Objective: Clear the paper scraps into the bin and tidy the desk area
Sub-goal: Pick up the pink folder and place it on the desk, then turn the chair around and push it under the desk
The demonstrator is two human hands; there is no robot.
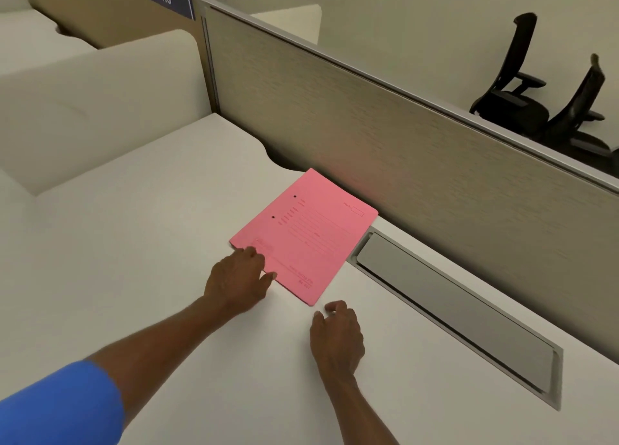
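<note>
From the head camera, I am judging that the tidying step is in hand: I am seeing no paper scraps and no bin. My left hand is resting loosely spread, fingertips on the near left corner of the pink folder. My right hand is curling loosely just short of the folder's nearest corner, gripping nothing. Next, I am thinking, both hands need to square or lift it. The folder is lying flat, closed, skewed, on the white desk beyond my fingers.
</note>
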